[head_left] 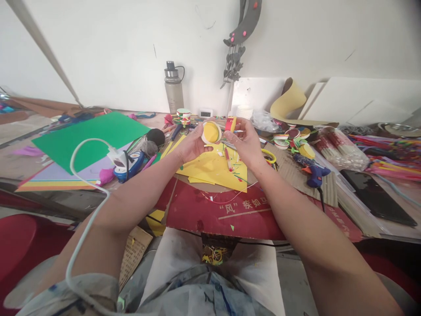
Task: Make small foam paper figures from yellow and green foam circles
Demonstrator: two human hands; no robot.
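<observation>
"What is filling the far side of the room?"

"A white wall (pixel 125 52) is rising at twelve o'clock, and a cluttered table (pixel 31 129) is stretching below it from nine to three."

"And the surface itself?"

"Red printed cardboard (pixel 243 221) is lying at six, a green sheet (pixel 92 131) is spreading toward nine, and a scrap-strewn yellow sheet (pixel 210 166) is covering the middle. A grey bottle (pixel 174 92) is standing at eleven, a dark phone (pixel 376 197) is resting between three and four."

"The hands?"

"The left hand (pixel 191 145) is pinching a cream disc (pixel 211 132) with a yellow centre, just above the middle. The right hand (pixel 246 142) is gripping a red-and-yellow ring (pixel 228 123) beside it, toward one."
</observation>
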